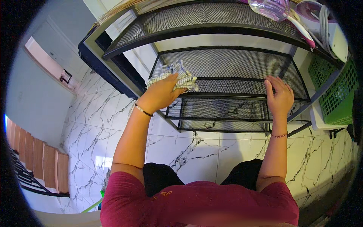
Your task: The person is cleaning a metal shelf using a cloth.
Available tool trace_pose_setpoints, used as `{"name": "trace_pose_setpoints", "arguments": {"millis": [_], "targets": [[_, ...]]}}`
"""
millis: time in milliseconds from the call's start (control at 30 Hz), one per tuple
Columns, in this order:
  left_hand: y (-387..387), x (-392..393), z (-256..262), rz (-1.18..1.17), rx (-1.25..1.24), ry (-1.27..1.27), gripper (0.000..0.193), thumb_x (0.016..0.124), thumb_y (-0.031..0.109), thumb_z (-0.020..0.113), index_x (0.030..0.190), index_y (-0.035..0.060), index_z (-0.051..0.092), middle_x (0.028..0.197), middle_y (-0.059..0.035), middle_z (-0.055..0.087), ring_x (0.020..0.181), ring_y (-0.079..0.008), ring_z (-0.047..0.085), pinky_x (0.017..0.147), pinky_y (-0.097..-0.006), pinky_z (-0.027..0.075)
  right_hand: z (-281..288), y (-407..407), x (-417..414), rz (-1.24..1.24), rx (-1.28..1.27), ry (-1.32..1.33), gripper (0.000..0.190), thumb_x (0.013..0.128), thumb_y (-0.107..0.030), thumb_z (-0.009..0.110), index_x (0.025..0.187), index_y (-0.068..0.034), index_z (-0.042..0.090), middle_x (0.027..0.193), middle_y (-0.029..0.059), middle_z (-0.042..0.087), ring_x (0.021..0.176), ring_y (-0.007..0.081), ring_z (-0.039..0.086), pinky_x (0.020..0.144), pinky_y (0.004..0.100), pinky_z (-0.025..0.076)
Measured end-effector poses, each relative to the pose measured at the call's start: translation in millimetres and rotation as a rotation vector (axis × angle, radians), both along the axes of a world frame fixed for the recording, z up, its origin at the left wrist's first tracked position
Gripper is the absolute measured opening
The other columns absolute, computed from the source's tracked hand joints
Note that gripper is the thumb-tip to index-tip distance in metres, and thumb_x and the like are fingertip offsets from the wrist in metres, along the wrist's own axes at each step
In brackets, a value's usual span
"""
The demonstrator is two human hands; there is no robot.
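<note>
A checked white-and-blue cloth point(181, 72) is bunched under my left hand point(163, 92), which grips it at the left end of a black metal mesh shelf point(227, 62). My right hand point(279, 93) holds nothing; its fingers, lightly bent and close together with the thumb a little apart, are at the front edge near the shelf's right end. Whether the fingertips touch that edge I cannot tell. Above both hands runs the rack's upper mesh shelf point(204, 15), and a lower mesh tier point(221, 109) shows beneath.
On the upper shelf's right end lie a clear plastic container point(269, 8), a white-and-pink handled item point(302, 31) and a white appliance with a coiled cord point(329, 34). A green perforated basket point(339, 93) stands right of the rack. Wooden stairs point(39, 159) are at far left, beyond the marble-patterned floor point(195, 153).
</note>
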State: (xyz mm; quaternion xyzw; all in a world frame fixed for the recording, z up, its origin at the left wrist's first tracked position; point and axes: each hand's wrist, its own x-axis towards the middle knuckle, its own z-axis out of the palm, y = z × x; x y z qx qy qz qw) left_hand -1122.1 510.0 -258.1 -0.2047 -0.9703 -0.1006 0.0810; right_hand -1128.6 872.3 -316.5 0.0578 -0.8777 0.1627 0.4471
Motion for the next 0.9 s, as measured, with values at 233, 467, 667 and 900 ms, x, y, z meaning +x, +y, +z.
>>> {"name": "trace_pose_setpoints", "arguments": {"millis": [233, 467, 667, 900], "targets": [[14, -72, 21, 0.196, 0.059, -0.349, 0.070, 0.086, 0.053, 0.048, 0.124, -0.0062, 0.047, 0.115, -0.0301, 0.054, 0.109, -0.0399, 0.053, 0.092, -0.0417, 0.041, -2, -1, -1, -0.026, -0.023, -0.025, 0.023, 0.085, -0.035, 0.058, 0.091, -0.016, 0.070, 0.100, 0.0004, 0.068, 0.103, 0.0212, 0.061, 0.092, 0.0397, 0.040], [10, -114, 5, 0.198, -0.017, -0.224, 0.071, 0.088, 0.055, 0.046, 0.135, 0.0029, 0.037, 0.131, -0.0292, 0.042, 0.116, -0.0410, 0.048, 0.099, -0.0404, 0.037, -2, -6, -2, -0.014, -0.050, -0.015, 0.025, 0.085, -0.036, 0.057, 0.091, -0.016, 0.070, 0.099, 0.0000, 0.068, 0.103, 0.0210, 0.061, 0.093, 0.0403, 0.039], [51, -11, 21, -0.192, -0.088, -0.220, 0.062, 0.087, 0.041, 0.052, 0.130, -0.0031, 0.042, 0.128, -0.0264, 0.047, 0.110, -0.0395, 0.052, 0.094, -0.0404, 0.041, -4, 2, -3, -0.032, -0.042, -0.012, 0.026, 0.085, -0.037, 0.057, 0.091, -0.015, 0.070, 0.098, 0.0004, 0.069, 0.102, 0.0215, 0.062, 0.092, 0.0415, 0.039], [82, -15, 21, -0.205, -0.046, -0.180, 0.062, 0.088, 0.044, 0.052, 0.128, -0.0029, 0.044, 0.122, -0.0271, 0.051, 0.106, -0.0417, 0.053, 0.092, -0.0407, 0.043, -5, 0, -2, -0.030, -0.036, 0.008, 0.026, 0.084, -0.038, 0.057, 0.091, -0.015, 0.070, 0.098, 0.0012, 0.069, 0.100, 0.0222, 0.062, 0.091, 0.0414, 0.040]]}}
